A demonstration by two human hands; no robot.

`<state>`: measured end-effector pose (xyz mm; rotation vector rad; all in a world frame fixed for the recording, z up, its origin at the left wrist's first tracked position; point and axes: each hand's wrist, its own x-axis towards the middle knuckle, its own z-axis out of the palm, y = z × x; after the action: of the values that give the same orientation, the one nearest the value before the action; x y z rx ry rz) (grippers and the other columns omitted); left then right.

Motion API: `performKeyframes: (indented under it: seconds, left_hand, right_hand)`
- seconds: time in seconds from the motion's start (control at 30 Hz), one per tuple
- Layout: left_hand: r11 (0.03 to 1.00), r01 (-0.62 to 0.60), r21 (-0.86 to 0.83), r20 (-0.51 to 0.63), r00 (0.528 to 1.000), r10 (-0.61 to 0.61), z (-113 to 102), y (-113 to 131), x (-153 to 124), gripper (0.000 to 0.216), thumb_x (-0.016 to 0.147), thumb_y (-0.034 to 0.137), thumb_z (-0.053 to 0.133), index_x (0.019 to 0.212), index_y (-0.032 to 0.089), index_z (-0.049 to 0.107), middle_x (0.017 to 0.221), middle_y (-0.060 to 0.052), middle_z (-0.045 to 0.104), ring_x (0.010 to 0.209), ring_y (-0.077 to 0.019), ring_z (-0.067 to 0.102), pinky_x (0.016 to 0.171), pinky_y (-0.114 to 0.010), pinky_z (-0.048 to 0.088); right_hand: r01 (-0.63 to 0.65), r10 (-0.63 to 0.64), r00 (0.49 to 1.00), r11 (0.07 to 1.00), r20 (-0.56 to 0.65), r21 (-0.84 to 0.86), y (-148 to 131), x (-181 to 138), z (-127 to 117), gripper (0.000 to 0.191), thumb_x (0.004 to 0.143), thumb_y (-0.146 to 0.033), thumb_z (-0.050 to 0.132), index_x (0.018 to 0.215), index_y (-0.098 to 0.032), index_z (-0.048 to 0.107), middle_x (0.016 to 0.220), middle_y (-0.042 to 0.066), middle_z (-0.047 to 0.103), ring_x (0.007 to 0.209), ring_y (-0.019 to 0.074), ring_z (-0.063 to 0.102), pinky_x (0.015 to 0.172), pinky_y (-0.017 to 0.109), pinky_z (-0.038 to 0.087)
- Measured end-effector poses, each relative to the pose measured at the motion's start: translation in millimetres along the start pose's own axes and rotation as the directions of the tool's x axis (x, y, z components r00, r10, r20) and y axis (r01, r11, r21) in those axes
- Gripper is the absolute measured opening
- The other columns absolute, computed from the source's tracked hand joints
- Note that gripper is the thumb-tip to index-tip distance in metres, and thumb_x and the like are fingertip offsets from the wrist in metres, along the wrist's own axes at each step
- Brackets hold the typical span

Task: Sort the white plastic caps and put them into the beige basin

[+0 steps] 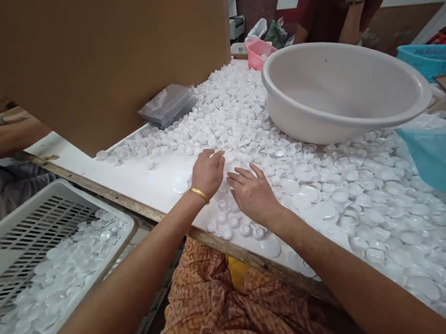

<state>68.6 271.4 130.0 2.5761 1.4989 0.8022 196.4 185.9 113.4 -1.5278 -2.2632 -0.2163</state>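
Note:
A wide heap of white plastic caps covers the white table. My left hand, with a gold bangle at the wrist, rests on the near edge of the heap, fingers curled over caps; what it grips is hidden. My right hand lies just beside it, fingers stretched toward the left hand and pressed on caps. Several small caps sit in a loose group under both wrists.
A large beige basin rests on the heap behind. A white slatted crate holding caps stands at my left. A cardboard box, a plastic-wrapped packet, teal baskets and other people surround the table.

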Motion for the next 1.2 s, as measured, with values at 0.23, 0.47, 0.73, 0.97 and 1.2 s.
performKeyframes:
  seconds: [0.23,0.47,0.73,0.97,1.2]
  left_hand:
    - [0.966,-0.079,0.248,0.192,0.981,0.031,37.0,10.9,19.6,0.047,0.090,0.043,0.027,0.137,0.037,0.024,0.140,-0.007,0.030,0.132,-0.0285,0.019,0.103,-0.055,0.013]
    - [0.964,0.012,0.266,0.197,0.978,-0.066,42.5,6.0,17.5,0.047,0.091,0.045,0.017,0.137,0.041,0.015,0.143,-0.005,0.027,0.133,-0.0278,0.018,0.103,-0.058,0.007]
    - [0.956,0.069,0.285,0.063,0.994,-0.091,29.3,14.7,5.6,0.046,0.090,0.048,0.023,0.135,0.039,0.028,0.138,-0.007,0.035,0.132,-0.0282,0.019,0.103,-0.058,0.004]
    - [0.957,0.185,0.222,0.040,0.979,-0.198,-28.3,-13.5,4.1,0.041,0.089,0.045,0.030,0.120,0.030,0.051,0.109,-0.009,0.056,0.108,-0.0260,0.046,0.090,-0.044,0.037]
    - [0.927,0.130,0.351,0.310,0.918,-0.246,-50.7,-33.6,-21.8,0.028,0.081,0.031,0.045,0.098,0.021,0.064,0.090,-0.007,0.063,0.087,-0.0217,0.056,0.075,-0.031,0.043]
  right_hand:
    - [-0.070,0.069,0.997,0.997,-0.033,-0.016,10.1,-6.5,2.6,0.026,0.084,-0.011,0.042,0.093,-0.016,0.066,0.105,0.005,0.066,0.107,0.0210,0.051,0.107,0.045,0.015]
    - [-0.126,0.125,0.992,0.991,0.009,0.052,17.1,-1.8,13.1,0.026,0.085,-0.013,0.042,0.097,-0.016,0.065,0.104,0.005,0.066,0.106,0.0215,0.051,0.105,0.046,0.014]
    - [-0.162,0.157,0.985,0.983,0.067,0.082,3.6,0.9,6.9,0.024,0.085,-0.019,0.043,0.098,-0.018,0.064,0.103,0.004,0.066,0.107,0.0214,0.051,0.104,0.046,0.015]
    - [-0.230,0.228,0.973,0.964,0.029,0.134,11.0,-10.6,-22.5,0.025,0.085,-0.021,0.044,0.101,-0.019,0.064,0.112,0.005,0.063,0.109,0.0202,0.052,0.105,0.048,0.017]
    - [-0.236,0.228,0.972,0.945,0.060,0.229,4.8,-24.6,-34.8,0.025,0.085,-0.024,0.044,0.098,-0.021,0.065,0.112,0.006,0.062,0.107,0.0206,0.054,0.102,0.050,0.024]
